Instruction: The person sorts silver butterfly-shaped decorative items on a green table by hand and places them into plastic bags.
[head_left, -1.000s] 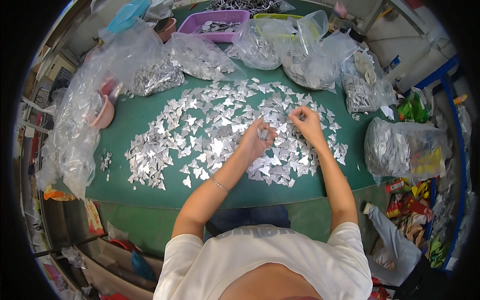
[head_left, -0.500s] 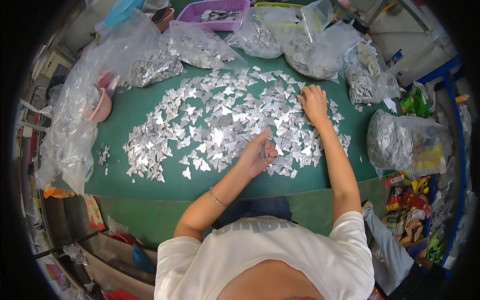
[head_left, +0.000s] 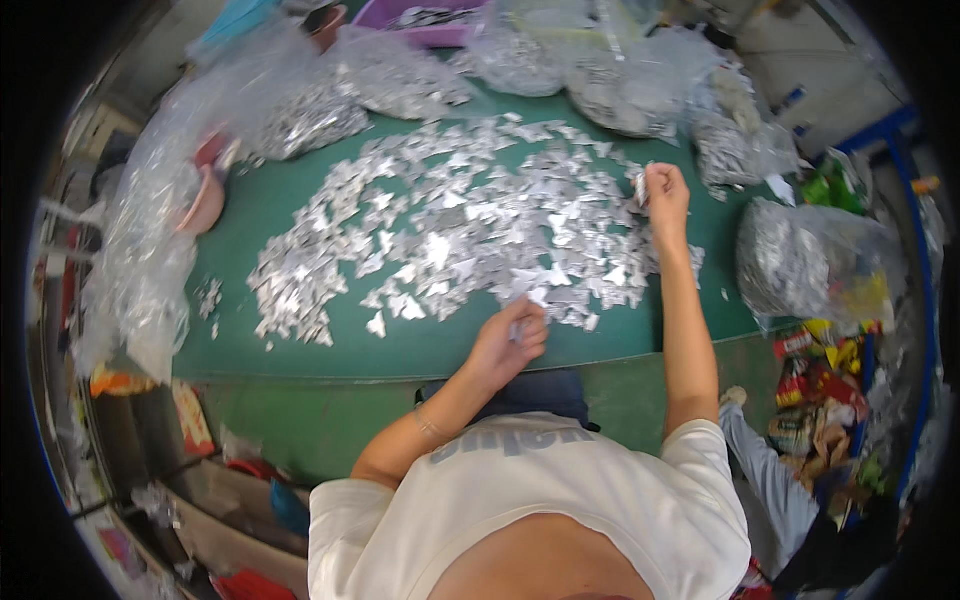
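A broad layer of flat, silvery butterfly-shaped pieces is spread over the green tabletop. Close to the near border of that layer, my left hand is curled, with a silvery butterfly-shaped piece showing between its fingers. Farther off, at the right border of the layer, my right hand pinches a silvery piece; blur keeps me from telling whether it is one or a small stack.
Clear plastic bags of silvery parts line the far side, near a purple tub. A pink cup lies tipped among plastic at the left. At the right edge sits a bulky clear bag. Open drawers are below left.
My right hand has shifted right and slightly farther off, and now a silvery piece shows in its fingers. My left hand has drawn back toward me, still curled.
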